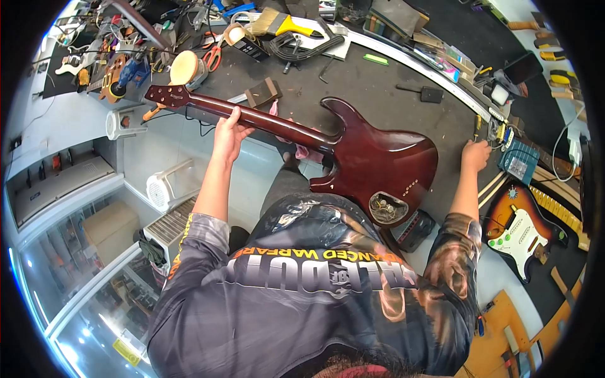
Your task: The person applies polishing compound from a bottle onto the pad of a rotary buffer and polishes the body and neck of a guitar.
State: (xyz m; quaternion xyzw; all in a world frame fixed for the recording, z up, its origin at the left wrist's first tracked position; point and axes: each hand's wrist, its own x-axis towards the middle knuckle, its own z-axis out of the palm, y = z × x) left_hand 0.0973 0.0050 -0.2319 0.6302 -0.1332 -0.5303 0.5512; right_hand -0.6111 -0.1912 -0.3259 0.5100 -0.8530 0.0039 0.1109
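My left hand [232, 135] is wrapped around the neck of a dark red electric guitar [384, 154], which is turned back side up. The guitar's body lies over the bench edge near my lap, and its headstock points to the upper left. An uncovered control cavity [387, 208] in its back shows wires and pots. Out to the right, my right hand [477, 155] has its fingers curled at the bench edge, at the thin end of a small yellow-handled screwdriver [478, 120]. The fingertips are partly hidden.
A sunburst guitar body [523, 230] with a white pickguard lies at right, beside a teal box [518, 162]. A paintbrush [287, 25], red scissors [213, 58], a sanding block [262, 92] and a black scraper [430, 94] are on the bench [378, 85]. A white stool [169, 186] stands at left.
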